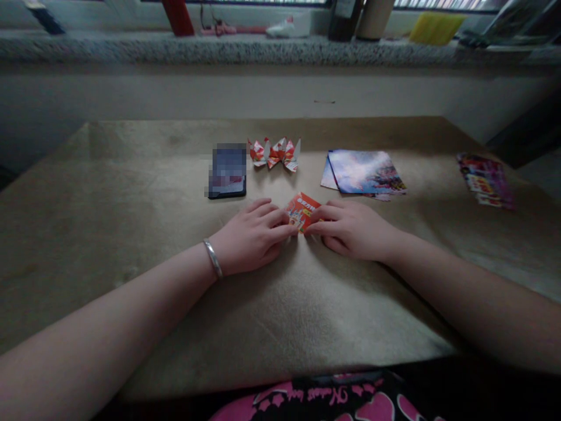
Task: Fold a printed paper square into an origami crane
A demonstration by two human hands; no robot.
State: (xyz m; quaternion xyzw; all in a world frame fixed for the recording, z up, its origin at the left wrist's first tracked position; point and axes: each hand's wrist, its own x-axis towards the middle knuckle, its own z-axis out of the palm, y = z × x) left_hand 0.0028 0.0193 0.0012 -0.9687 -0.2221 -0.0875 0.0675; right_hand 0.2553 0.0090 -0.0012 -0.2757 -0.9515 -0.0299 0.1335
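Observation:
A small folded square of orange-red printed paper (pixel 303 206) lies on the table, one corner pointing away from me. My left hand (pixel 250 235), with a silver bangle at the wrist, grips its left side with thumb and fingertips. On the opposite side my right hand (pixel 356 229) pinches the lower right edge. Both thumbs and fingertips come close together at the near corner, and the fingers hide part of the paper. Just beyond stand red-and-white origami cranes (pixel 276 154), with a phone-like tablet (pixel 228 169), its screen pixelated, to their left.
Printed picture sheets (pixel 366 171) lie beyond my right hand, and a pile of colourful paper pieces (pixel 485 181) sits at the far right. The table has a gold-brown cover (pixel 272 316). Behind it, a speckled stone sill (pixel 245 49) holds bottles and a yellow sponge-like block (pixel 437 28).

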